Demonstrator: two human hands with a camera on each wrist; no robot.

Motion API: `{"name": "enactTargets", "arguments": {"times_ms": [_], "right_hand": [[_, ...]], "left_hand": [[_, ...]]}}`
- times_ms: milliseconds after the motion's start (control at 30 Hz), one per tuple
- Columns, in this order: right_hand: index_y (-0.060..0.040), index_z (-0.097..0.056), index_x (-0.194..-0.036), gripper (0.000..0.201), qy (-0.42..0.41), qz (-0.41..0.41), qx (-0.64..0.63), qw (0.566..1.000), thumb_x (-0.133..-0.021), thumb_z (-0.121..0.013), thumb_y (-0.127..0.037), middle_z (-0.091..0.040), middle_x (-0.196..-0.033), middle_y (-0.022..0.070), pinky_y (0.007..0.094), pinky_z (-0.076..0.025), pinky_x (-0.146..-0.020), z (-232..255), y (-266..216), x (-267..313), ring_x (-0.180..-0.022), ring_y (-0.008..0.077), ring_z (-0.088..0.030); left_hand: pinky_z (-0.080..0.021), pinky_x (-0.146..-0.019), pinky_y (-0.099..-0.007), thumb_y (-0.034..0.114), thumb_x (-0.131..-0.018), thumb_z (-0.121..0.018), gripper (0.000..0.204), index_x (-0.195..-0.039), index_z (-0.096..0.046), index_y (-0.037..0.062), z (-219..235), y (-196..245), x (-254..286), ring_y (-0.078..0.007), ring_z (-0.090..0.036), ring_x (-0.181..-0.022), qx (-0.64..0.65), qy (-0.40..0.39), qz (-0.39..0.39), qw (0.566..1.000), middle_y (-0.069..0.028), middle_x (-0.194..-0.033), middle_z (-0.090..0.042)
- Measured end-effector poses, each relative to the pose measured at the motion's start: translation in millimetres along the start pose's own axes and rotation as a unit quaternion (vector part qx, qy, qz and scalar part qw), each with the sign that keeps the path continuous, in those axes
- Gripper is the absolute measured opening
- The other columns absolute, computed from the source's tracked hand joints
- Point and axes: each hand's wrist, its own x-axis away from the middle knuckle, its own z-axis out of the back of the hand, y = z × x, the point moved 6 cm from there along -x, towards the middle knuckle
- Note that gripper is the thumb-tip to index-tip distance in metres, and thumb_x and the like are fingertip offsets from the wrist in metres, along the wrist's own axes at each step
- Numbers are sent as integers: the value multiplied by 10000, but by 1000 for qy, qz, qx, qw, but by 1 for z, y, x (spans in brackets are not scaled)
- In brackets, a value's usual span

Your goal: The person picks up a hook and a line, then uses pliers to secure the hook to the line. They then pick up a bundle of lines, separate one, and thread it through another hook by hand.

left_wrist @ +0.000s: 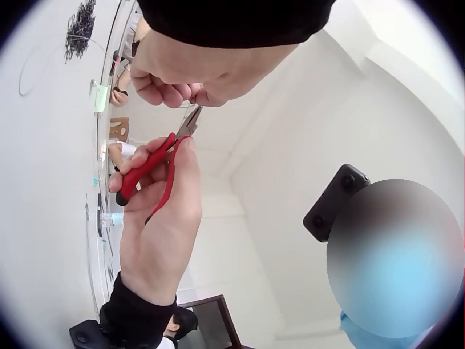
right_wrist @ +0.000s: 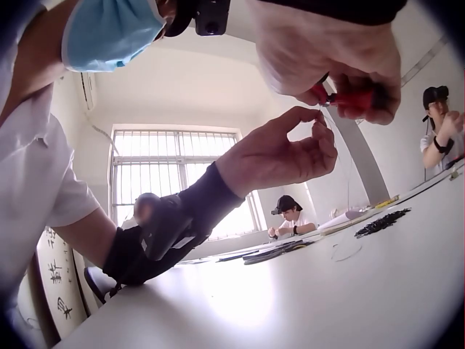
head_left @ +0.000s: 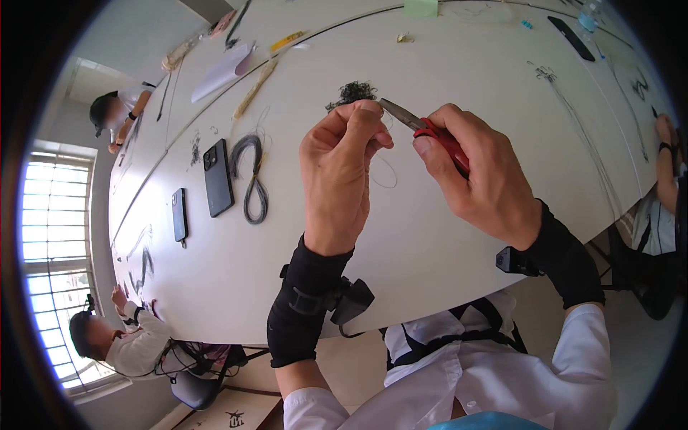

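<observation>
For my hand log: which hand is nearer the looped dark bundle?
Left. In the head view, the left hand is to the right of the looped dark bundle; the right hand, holding red-handled pliers, is farther right.

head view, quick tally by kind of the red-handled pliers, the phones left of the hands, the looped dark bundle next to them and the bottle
Red-handled pliers: 1
Phones: 2
Looped dark bundle: 1
Bottle: 1
Total: 5
</observation>
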Motion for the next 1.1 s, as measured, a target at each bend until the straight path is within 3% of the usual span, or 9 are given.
{"name": "enactTargets", "arguments": {"times_ms": [233,333,367,433,500,733,867,1033,1100], "right_hand": [[4,-577,-949,210,14,-28,-43,999,-994,-616,-197,-610,-751,155,375,-485,-609,4,1,1,-625,292,-586],[-3,-611,-957,276,46,-59,-63,995,-1026,-587,-269,-566,-704,98,330,-454,-579,22,10,-1,-596,174,-546],[-11,-612,-948,346,76,-33,-31,996,-1037,-565,-342,-528,-685,56,299,-411,-565,33,14,-3,-593,128,-495],[-38,-612,-913,456,122,-58,-30,990,-1037,-533,-470,-432,-674,-25,251,-323,-564,57,39,-4,-604,75,-382],[-69,-586,-883,425,139,-68,-84,984,-1045,-520,-456,-447,-700,-43,241,-317,-557,86,55,-7,-615,59,-387],[-75,-576,-904,364,247,-137,-107,953,-1079,-489,-382,-489,-744,-23,234,-329,-614,204,131,5,-638,73,-403],[-86,-562,-911,317,278,-154,-102,943,-1083,-496,-344,-490,-741,-20,227,-332,-612,264,173,14,-646,72,-414],[-94,-559,-921,289,313,-169,-102,929,-1077,-525,-335,-484,-747,-24,222,-336,-608,301,187,27,-659,71,-433],[-90,-565,-945,275,285,-180,-98,936,-1079,-523,-326,-496,-775,-19,223,-345,-623,344,236,33,-678,76,-436]], "left_hand": [[-503,-827,-311,165,-1014,-610,199,-895,-632,7,0,-1,0,-133,-589,-793,3,-5,9,1000,-45,-865,-607],[-504,-817,-312,157,-1015,-592,203,-876,-615,10,2,-2,-2,-136,-578,-790,6,-4,18,1000,-43,-861,-590],[-506,-812,-312,155,-1015,-587,202,-875,-612,11,3,-3,-3,-135,-574,-788,7,-3,22,1000,-42,-858,-585],[-509,-804,-311,150,-1016,-577,201,-873,-604,11,6,-6,-5,-135,-568,-785,9,-2,31,999,-41,-853,-573],[-513,-797,-309,149,-1015,-579,196,-881,-605,9,9,-8,-8,-133,-569,-784,14,7,39,999,-40,-850,-572],[-523,-781,-303,136,-1007,-596,170,-899,-615,5,16,-17,-13,-130,-578,-774,33,10,53,998,-41,-850,-577],[-528,-782,-304,133,-1000,-611,162,-897,-622,9,18,-21,-14,-132,-584,-772,38,14,59,997,-43,-851,-588],[-534,-782,-305,133,-996,-623,158,-893,-627,14,22,-24,-16,-133,-591,-772,36,21,58,997,-43,-844,-597],[-535,-781,-304,134,-996,-623,157,-896,-629,13,22,-25,-17,-133,-593,-770,37,19,60,997,-42,-842,-598]]}}
